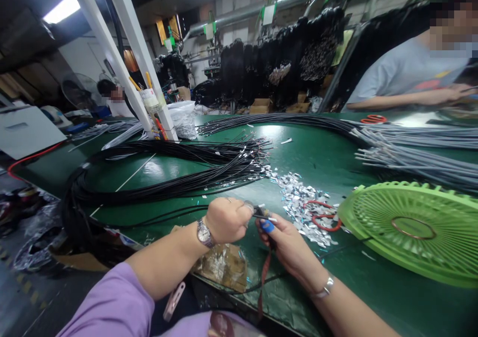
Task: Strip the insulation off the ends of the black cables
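Observation:
My left hand [226,219], with a watch on its wrist, is closed in a pinch on the end of a black cable [259,210] near the table's front edge. My right hand [286,240], a blue cap on its thumb, is closed round the same cable end and touches the left hand. The cable runs left into a large bundle of black cables [168,170] lying across the green table [306,148]. A pile of silvery foil scraps [302,202] lies just beyond my hands, with red-handled scissors [323,217] on it.
A green fan grille [411,227] lies at the right. Grey cables [418,153] spread across the far right, orange scissors [373,119] behind them. A person in a grey shirt [403,73] works at the far side. White posts [123,53] stand at the back left.

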`<state>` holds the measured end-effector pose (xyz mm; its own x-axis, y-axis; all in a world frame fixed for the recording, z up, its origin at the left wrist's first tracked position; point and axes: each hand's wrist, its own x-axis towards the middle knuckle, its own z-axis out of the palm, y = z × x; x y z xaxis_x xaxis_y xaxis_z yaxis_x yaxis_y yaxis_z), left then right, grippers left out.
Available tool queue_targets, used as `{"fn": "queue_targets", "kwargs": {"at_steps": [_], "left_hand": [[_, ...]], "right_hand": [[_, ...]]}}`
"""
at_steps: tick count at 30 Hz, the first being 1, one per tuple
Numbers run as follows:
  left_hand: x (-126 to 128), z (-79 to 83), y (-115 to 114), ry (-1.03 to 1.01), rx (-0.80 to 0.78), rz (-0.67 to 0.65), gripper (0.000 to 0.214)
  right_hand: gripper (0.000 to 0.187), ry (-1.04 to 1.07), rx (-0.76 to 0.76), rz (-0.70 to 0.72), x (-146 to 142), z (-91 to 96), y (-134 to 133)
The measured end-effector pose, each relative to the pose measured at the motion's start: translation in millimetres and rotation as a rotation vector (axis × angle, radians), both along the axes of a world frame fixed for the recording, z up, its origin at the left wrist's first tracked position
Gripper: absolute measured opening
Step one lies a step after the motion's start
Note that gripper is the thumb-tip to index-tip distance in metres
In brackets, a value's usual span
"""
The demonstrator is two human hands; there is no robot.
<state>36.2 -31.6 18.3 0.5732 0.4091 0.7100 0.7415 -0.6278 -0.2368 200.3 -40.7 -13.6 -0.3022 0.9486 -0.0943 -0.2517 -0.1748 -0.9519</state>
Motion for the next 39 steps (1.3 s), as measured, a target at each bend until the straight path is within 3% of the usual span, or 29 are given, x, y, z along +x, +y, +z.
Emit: {"fn": "queue_targets", "kwargs": {"at_steps": [5, 9, 13, 19, 24, 30, 34, 39], "left_hand": [[-1.5, -4.6, 0.5, 0.012, -0.053, 0.001, 0.02], [-3.0, -8.0, 3.4, -0.008, -0.277, 0.004, 0.018], [-1.4, -2.4, 8.6, -0.233, -0.678, 0.008, 0.015], [2.0, 7.2, 17.3, -0.824, -1.555, -0.143, 0.038], [-1.9, 9.4, 23.2, -0.983, -1.916, -0.185, 0.037], [-4.9, 7.8, 28.3, -1.029, -2.055, -0.231, 0.03], [-4.3, 5.6, 28.6, -0.969, -2.061, -0.228, 0.033], [-2.5, 5.1, 27.8, -0.898, -2.061, -0.184, 0.034]], "right_hand": [[0.044, -0.052, 0.016, -0.003, 0.8, 0.9, 0.7], [0.043, -0.142, 0.069, -0.031, 3.5, 0.8, 2.4], [0.036, -0.231, 0.142, -0.031, 6.9, 0.4, 6.3], [0.03, -0.279, 0.315, -0.035, 9.9, -0.5, 11.7], [0.026, -0.345, 0.407, -0.022, 11.4, -0.6, 14.7], [0.02, -0.483, 0.565, -0.081, 18.0, 2.0, 18.6], [0.032, -0.588, 0.614, -0.218, 22.5, -0.1, 17.1], [0.029, -0.668, 0.878, -0.225, 24.9, -2.2, 15.2]]}}
